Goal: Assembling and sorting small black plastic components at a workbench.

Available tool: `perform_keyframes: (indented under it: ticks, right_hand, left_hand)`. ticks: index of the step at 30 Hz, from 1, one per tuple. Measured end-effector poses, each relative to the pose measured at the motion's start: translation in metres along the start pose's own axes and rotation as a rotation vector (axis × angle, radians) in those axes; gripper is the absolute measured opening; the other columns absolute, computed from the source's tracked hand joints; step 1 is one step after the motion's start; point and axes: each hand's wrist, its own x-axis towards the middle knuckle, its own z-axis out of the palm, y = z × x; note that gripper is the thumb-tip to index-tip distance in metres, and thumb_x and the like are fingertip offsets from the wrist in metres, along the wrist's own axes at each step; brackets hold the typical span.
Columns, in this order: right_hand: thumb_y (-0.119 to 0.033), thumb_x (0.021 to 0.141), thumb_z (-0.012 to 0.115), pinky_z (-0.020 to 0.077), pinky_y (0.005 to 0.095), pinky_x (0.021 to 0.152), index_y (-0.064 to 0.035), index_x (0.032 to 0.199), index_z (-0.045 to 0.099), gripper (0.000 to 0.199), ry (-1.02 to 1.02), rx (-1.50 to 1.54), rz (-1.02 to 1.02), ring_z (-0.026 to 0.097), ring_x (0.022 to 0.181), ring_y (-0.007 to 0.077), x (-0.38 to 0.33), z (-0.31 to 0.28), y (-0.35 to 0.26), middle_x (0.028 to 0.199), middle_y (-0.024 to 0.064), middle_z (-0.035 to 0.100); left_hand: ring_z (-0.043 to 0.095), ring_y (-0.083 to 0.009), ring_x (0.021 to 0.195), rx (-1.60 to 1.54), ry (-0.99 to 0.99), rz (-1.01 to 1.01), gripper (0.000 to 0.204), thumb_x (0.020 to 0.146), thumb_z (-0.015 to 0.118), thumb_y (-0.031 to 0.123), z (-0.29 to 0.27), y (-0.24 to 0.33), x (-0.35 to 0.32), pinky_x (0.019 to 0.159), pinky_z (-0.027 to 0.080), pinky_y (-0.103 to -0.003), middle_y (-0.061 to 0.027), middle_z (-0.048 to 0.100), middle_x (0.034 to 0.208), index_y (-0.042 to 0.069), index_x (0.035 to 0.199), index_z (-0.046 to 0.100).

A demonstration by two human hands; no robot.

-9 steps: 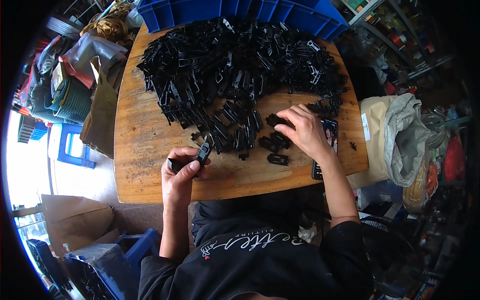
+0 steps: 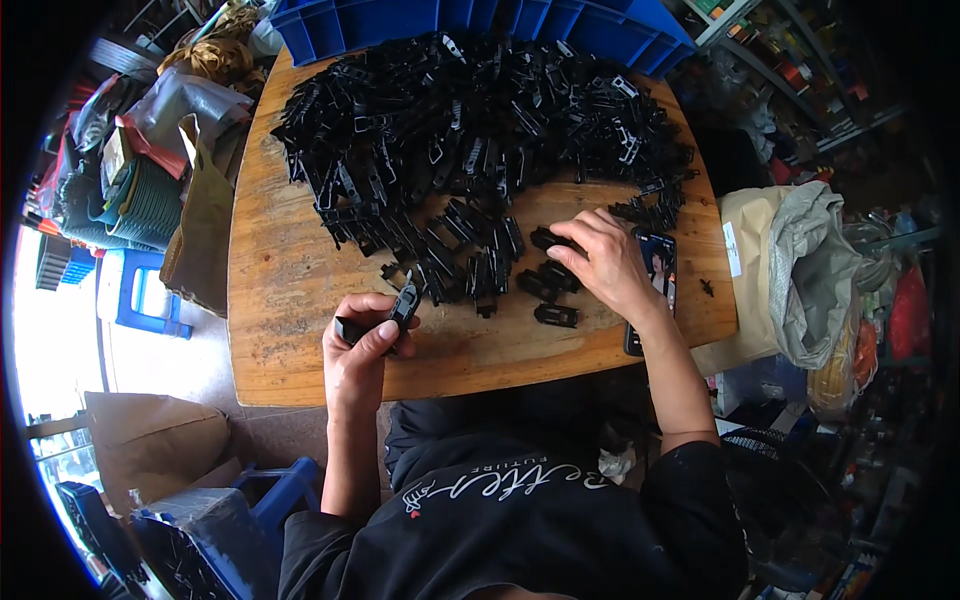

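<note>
My left hand (image 2: 366, 335) is closed around a narrow black plastic part (image 2: 406, 303) with a slotted upper face, near the table's front edge. A second dark piece (image 2: 347, 331) sticks out of the same hand on its left; its kind is hard to make out. Across the table, the fingertips of my right hand (image 2: 602, 255) are pinched on another black plastic part (image 2: 546, 238), partly hidden by the fingers. Several similar parts (image 2: 555, 316) lie just below that hand. A large heap of black plastic parts (image 2: 470, 150) spreads over the far half of the table.
The wooden table (image 2: 290, 340) has a curved front edge close to my body. Blue crates (image 2: 390, 25) stand behind the heap. A phone (image 2: 660, 262) lies beside my right wrist. At the right edge is a paper sack (image 2: 750, 280); another brown bag (image 2: 195, 250) leans at the left.
Hardly anything differs. Both hands keep their places and their holds; the view has shifted very slightly.
</note>
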Motion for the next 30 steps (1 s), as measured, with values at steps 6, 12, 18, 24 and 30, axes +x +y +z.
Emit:
perform_keyframes:
  ticks: [6, 12, 18, 24, 30]
  right_hand:
    - [-0.014, 0.078, 0.065, 0.0454, 0.0316, 0.066, -0.0016, 0.089, 0.062, 0.017, -0.050, 0.104, 0.021, 0.055, 0.076, 0.0217, -0.004, -0.003, -0.012, 0.080, 0.0064, 0.059]
    - [-0.016, 0.079, 0.067, 0.0460, 0.0294, 0.059, -0.0007, 0.086, 0.061, 0.018, 0.157, 0.139, 0.090, 0.056, 0.065, 0.0174, 0.025, 0.026, -0.022, 0.073, 0.0075, 0.061]
    - [-0.011, 0.081, 0.065, 0.0448, 0.0243, 0.058, 0.0006, 0.083, 0.057, 0.014, -0.087, 0.581, 0.358, 0.052, 0.064, 0.0067, 0.034, 0.025, -0.011, 0.071, 0.0015, 0.057]
    - [0.007, 0.074, 0.056, 0.0491, 0.0314, 0.065, -0.0011, 0.086, 0.058, 0.014, 0.059, 0.012, -0.010, 0.059, 0.073, 0.0236, 0.023, 0.005, 0.007, 0.089, 0.0069, 0.061]
    - [-0.008, 0.079, 0.061, 0.0495, 0.0316, 0.073, -0.0017, 0.092, 0.058, 0.015, 0.062, -0.034, 0.146, 0.059, 0.083, 0.0248, 0.019, -0.008, 0.018, 0.096, 0.0112, 0.061]
  left_hand:
    - [0.058, -0.0153, 0.062, 0.028, -0.013, 0.004, 0.023, 0.078, 0.062, 0.007, -0.001, -0.003, 0.000, 0.060, 0.048, -0.025, -0.0142, 0.063, 0.082, 0.001, 0.099, 0.054]
    - [0.058, -0.0158, 0.061, 0.046, -0.034, -0.005, 0.024, 0.079, 0.061, 0.008, 0.003, -0.004, 0.000, 0.059, 0.047, -0.025, -0.0154, 0.063, 0.083, 0.001, 0.101, 0.053]
    - [0.059, -0.0153, 0.061, 0.017, -0.006, 0.004, 0.024, 0.078, 0.063, 0.007, 0.000, -0.002, -0.002, 0.061, 0.048, -0.026, -0.0143, 0.064, 0.083, 0.001, 0.099, 0.055]
    - [0.059, -0.0150, 0.061, 0.028, 0.004, -0.020, 0.023, 0.078, 0.064, 0.007, -0.001, -0.002, 0.000, 0.061, 0.048, -0.026, -0.0141, 0.064, 0.083, 0.001, 0.098, 0.055]
    - [0.058, -0.0149, 0.061, 0.021, -0.007, -0.018, 0.023, 0.078, 0.063, 0.007, 0.001, -0.004, 0.002, 0.061, 0.048, -0.026, -0.0140, 0.064, 0.082, 0.001, 0.098, 0.055]
